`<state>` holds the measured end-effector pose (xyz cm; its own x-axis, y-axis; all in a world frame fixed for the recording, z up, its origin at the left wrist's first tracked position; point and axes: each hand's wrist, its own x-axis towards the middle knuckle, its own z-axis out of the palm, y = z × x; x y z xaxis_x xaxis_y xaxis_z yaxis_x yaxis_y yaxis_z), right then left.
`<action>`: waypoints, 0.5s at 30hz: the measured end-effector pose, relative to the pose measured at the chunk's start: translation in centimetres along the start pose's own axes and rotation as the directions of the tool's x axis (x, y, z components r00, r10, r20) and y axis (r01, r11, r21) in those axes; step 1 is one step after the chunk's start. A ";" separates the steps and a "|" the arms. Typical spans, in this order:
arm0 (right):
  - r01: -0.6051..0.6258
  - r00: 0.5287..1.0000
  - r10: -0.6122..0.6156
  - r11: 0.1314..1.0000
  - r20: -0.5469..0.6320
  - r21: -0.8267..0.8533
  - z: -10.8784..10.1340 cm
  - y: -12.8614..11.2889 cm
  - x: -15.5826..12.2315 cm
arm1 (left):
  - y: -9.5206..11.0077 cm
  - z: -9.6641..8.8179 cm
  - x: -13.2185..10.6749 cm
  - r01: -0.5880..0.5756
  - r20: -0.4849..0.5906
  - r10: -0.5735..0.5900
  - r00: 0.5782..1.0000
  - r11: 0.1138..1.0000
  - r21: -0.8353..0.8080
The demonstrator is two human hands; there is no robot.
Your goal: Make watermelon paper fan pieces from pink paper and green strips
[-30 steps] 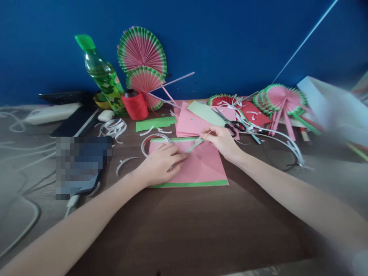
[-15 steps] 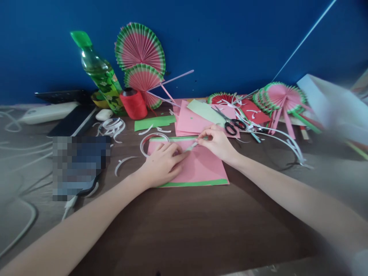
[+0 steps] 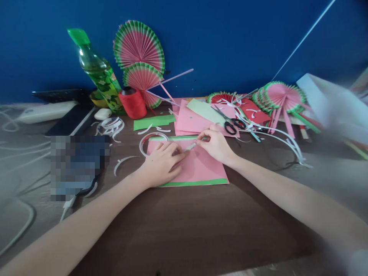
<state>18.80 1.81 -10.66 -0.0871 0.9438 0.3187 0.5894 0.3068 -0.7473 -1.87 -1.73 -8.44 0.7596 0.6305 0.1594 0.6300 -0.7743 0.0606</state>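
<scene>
A pink sheet of paper point(image 3: 201, 166) lies on the desk, with green strips along its near and far edges. My left hand point(image 3: 163, 165) rests on the sheet's left part, fingers stretched out and pressing down. My right hand point(image 3: 215, 145) pinches the end of a short whitish strip of tape point(image 3: 189, 147) between thumb and forefinger, just above the sheet. The strip's other end reaches my left fingertips; whether they grip it I cannot tell. A roll of tape point(image 3: 142, 142) touches the sheet's left side, partly hidden behind my left hand.
Behind the sheet are scissors point(image 3: 230, 122), pink papers point(image 3: 186, 122) and a green paper piece point(image 3: 152, 122). Folded fans point(image 3: 139, 46), a red thread spool point(image 3: 132, 104) and a green bottle point(image 3: 99, 71) stand at the wall. More fans point(image 3: 283, 96) lie right; a phone point(image 3: 83, 163) lies left.
The right fingers have shifted very slightly left with the tape strip. The left hand stays on the sheet; the whole view has moved a little.
</scene>
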 end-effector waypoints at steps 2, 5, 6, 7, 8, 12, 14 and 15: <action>0.009 1.000 -0.009 1.000 -0.005 -0.016 0.0 0.0 0.0 | 0.0 0.0 0.0 -0.001 0.004 0.001 1.000 1.000 0.003; 0.024 1.000 -0.025 0.999 -0.006 -0.035 0.1 0.0 -0.1 | -0.1 0.0 0.0 -0.006 -0.006 0.006 1.000 1.000 0.005; 0.035 0.999 -0.035 0.998 -0.007 -0.043 0.1 0.0 -0.1 | -0.1 0.0 0.0 -0.008 -0.011 0.008 1.000 1.000 0.004; 0.049 0.999 -0.050 0.997 -0.009 -0.054 0.1 -0.1 -0.2 | -0.1 0.1 0.0 -0.008 -0.016 0.008 1.000 1.000 0.003; 0.067 0.998 -0.068 0.996 -0.011 -0.065 0.1 -0.1 -0.2 | -0.1 0.1 0.0 -0.008 -0.019 0.008 1.000 1.000 0.000; 0.119 0.993 -0.120 0.987 -0.007 -0.105 -0.1 -0.2 -0.3 | -0.1 0.1 0.0 -0.008 -0.031 0.008 0.999 1.000 -0.015; 0.126 0.992 -0.127 0.986 -0.003 -0.110 -0.2 -0.2 -0.3 | -0.1 0.1 0.0 -0.009 -0.034 0.008 0.999 1.000 -0.019; 0.128 0.992 -0.129 0.985 -0.001 -0.112 -0.2 -0.2 -0.3 | 0.0 0.1 0.0 -0.009 -0.035 0.008 0.999 1.000 -0.020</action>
<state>18.82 1.41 -10.47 -0.1618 0.8961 0.4134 0.6593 0.4098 -0.6303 -1.88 -1.71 -8.54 0.7586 0.6219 0.1942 0.6198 -0.7808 0.0789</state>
